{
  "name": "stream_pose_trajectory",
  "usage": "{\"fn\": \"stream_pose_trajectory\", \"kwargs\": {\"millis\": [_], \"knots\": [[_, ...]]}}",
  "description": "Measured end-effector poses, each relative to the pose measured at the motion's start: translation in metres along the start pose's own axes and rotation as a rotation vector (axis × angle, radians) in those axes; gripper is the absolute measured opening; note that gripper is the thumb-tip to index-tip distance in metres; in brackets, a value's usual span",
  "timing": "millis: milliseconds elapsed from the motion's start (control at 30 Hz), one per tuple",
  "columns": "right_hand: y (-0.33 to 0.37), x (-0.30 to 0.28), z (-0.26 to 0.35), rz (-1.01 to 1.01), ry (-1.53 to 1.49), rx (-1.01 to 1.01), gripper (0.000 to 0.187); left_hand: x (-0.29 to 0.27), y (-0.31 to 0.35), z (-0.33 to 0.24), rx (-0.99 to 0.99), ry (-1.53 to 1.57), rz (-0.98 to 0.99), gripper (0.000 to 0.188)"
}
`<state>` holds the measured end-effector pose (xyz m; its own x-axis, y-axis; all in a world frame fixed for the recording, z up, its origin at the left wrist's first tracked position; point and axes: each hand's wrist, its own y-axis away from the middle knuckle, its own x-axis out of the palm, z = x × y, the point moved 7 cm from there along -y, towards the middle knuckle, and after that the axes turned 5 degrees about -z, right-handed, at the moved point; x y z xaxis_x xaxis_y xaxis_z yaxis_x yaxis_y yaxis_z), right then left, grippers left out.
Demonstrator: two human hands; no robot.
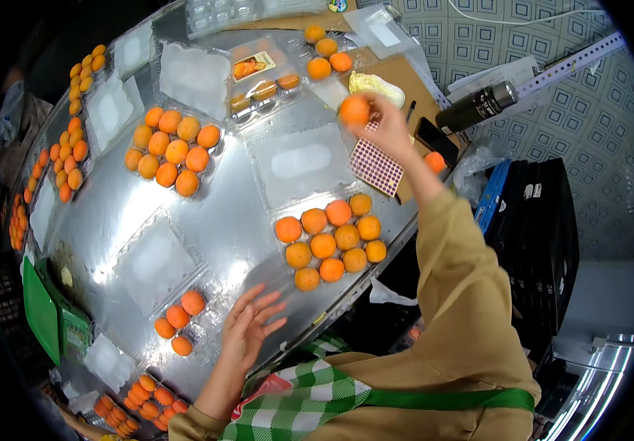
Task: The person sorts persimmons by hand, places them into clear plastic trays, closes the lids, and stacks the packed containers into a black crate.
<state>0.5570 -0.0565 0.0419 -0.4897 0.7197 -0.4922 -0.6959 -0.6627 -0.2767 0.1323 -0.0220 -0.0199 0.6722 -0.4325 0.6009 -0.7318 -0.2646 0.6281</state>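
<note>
One orange (354,110) gripped in right hand (389,132), raised by the purple-dotted sheet (375,165). Left hand (247,327) holds nothing, fingers spread, over metal table (240,209) between full open clamshell (298,163) of twelve and part-filled clamshell (155,264) showing four.

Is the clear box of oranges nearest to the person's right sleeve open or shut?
Open: its clear lid lies folded back on the metal table, and its oranges sit uncovered.

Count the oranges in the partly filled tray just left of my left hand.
4: three oranges in a row nearest the open lid, one orange in the tray's next row. None looks hidden.
</note>
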Motion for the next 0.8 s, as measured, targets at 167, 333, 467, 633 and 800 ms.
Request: {"fn": "stream_pose_trajectory", "kwargs": {"millis": [167,333,467,633,800], "knots": [[-0.141,-0.05,-0.111,-0.221,0.343,-0.025,0.059,-0.038,0.007,-0.017,0.071,0.085,-0.121,0.05],[-0.182,-0.042,-0.139,-0.122,0.553,0.197,0.062,-0.057,0.012,-0.028,0.12,0.081,-0.268,0.048],[-0.206,-0.028,-0.156,0.053,0.661,0.147,0.062,-0.064,0.012,-0.025,0.122,0.069,-0.325,0.047],[-0.218,-0.016,-0.172,0.197,0.782,0.128,0.062,-0.063,0.007,-0.021,0.088,0.171,-0.315,0.047],[-0.217,-0.013,-0.173,0.14,0.809,0.144,0.06,-0.062,0.003,-0.023,0.091,0.097,-0.317,0.051]]}}
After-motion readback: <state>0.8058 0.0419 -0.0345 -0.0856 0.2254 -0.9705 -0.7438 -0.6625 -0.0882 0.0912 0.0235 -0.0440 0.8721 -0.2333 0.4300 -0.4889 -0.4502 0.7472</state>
